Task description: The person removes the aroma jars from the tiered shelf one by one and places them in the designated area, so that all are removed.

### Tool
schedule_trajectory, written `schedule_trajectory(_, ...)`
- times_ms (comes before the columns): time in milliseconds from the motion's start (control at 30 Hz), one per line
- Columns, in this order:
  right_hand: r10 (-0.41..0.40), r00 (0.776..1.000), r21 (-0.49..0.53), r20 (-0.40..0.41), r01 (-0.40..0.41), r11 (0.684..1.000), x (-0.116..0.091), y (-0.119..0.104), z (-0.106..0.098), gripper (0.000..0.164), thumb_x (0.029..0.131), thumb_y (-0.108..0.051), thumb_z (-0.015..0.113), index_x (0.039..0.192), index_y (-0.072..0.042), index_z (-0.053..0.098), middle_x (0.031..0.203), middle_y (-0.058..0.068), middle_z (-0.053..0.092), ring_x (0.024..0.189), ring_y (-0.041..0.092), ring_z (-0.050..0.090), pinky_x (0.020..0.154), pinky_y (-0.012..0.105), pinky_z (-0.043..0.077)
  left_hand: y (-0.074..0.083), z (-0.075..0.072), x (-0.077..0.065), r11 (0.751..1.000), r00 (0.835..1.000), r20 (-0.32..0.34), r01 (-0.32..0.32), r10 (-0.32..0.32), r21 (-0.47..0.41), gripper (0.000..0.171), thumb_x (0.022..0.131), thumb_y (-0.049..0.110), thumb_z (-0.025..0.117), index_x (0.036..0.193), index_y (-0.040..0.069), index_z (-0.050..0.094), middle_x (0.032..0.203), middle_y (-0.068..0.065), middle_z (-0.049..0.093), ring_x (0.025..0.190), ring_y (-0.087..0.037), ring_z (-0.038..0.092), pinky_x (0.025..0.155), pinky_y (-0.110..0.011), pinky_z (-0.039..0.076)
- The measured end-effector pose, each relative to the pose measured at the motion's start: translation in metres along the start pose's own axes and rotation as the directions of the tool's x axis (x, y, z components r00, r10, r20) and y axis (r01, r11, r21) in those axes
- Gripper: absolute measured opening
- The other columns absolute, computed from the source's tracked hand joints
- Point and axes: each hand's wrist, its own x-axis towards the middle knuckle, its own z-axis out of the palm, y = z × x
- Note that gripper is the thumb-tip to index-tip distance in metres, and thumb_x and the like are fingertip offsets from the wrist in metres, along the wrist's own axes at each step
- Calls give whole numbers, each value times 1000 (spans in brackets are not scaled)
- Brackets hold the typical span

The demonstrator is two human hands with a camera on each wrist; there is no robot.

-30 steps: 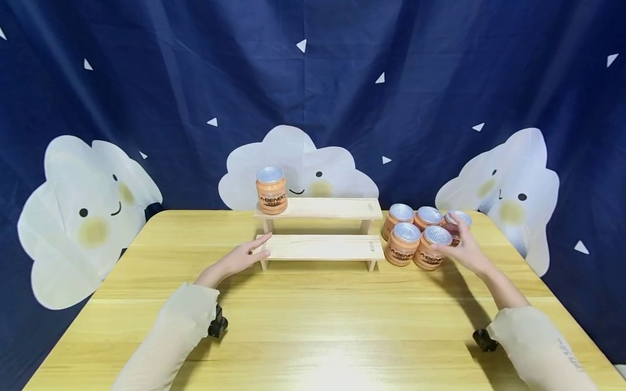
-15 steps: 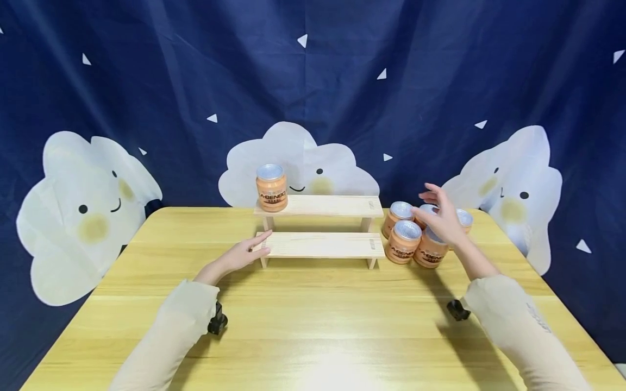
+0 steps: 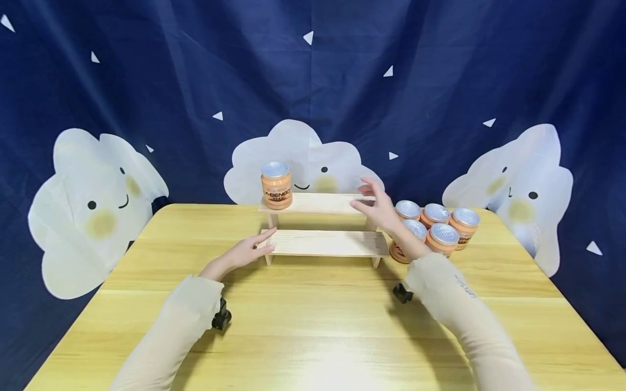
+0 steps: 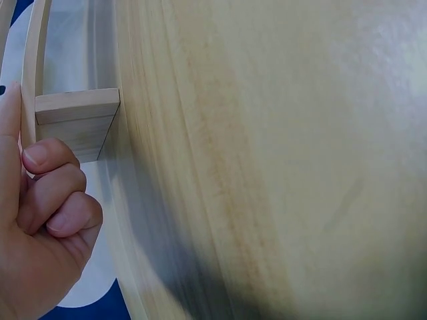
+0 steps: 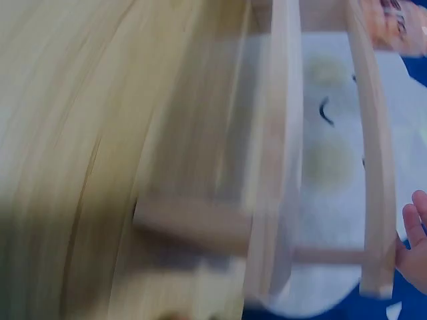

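A two-tier wooden shelf (image 3: 318,243) stands at the middle of the table. My left hand (image 3: 239,253) holds the left end of its lower tier; in the left wrist view several fingers (image 4: 53,193) are curled against that end, near the support. My right hand (image 3: 383,212) is at the right end of the upper tier (image 3: 325,202), fingers spread and loosely bent, holding nothing. An orange jar (image 3: 276,185) with a silvery lid stands upright on the upper tier's left end. In the right wrist view, part of the right hand (image 5: 415,243) shows beside the shelf.
Several like jars (image 3: 465,225) stand in a tight group right of the shelf, partly hidden by my right forearm. The wooden table (image 3: 313,320) reaches back to a dark blue curtain (image 3: 342,81) with clouds on it.
My right hand has left the jar group and moved left to the upper tier, without a jar. The left hand stays at the shelf's left end. The head view has shifted slightly.
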Motion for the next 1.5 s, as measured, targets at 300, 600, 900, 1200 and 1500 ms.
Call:
schedule_trajectory(300, -2, 999, 18, 51, 1, 1000, 39, 19, 51, 61, 84, -6, 64, 136, 3, 33, 118, 28, 48, 111, 39, 45, 94, 46, 39, 2, 0, -2, 1000, 1000, -3, 1, -1, 10, 60, 95, 32, 48, 145, 8, 24, 149, -12, 22, 133, -37, 21, 104, -53, 22)
schedule_trajectory(600, -7, 991, 65, 133, -1, 998, 58, 8, 89, 71, 83, -10, 66, 140, 2, 25, 125, 28, 43, 115, 39, 41, 94, 46, 39, 2, 1, 0, 1000, 1000, 4, -6, 6, 17, 60, 95, 32, 48, 145, 8, 25, 149, -11, 22, 133, -36, 22, 104, -53, 23)
schedule_trajectory(900, 11, 975, 64, 221, -26, 998, 71, -8, 117, 86, 81, -15, 68, 145, -4, 13, 136, 25, 37, 123, 39, 38, 100, 48, 34, -1, 1, 1, 1000, 1000, 4, -12, 12, 12, 60, 95, 32, 48, 145, 7, 25, 149, -12, 22, 133, -36, 22, 104, -53, 24)
schedule_trajectory(1200, 20, 983, 113, 182, -41, 993, 78, -25, 136, 91, 80, -15, 69, 146, -8, 6, 134, 22, 38, 122, 31, 40, 101, 41, 33, 0, 0, 2, 1000, 1000, 5, -20, 20, 11, 60, 95, 31, 47, 144, 5, 25, 149, -12, 22, 134, -36, 21, 104, -54, 23)
schedule_trajectory(1500, -25, 991, 131, 131, 8, 991, 75, -19, 132, 82, 79, -10, 70, 142, -6, 19, 129, 19, 40, 115, 28, 46, 96, 37, 39, 1, 1, 1, 1000, 1000, 6, -14, 14, 17, 60, 95, 32, 48, 144, 5, 25, 149, -13, 23, 134, -35, 21, 104, -54, 24)
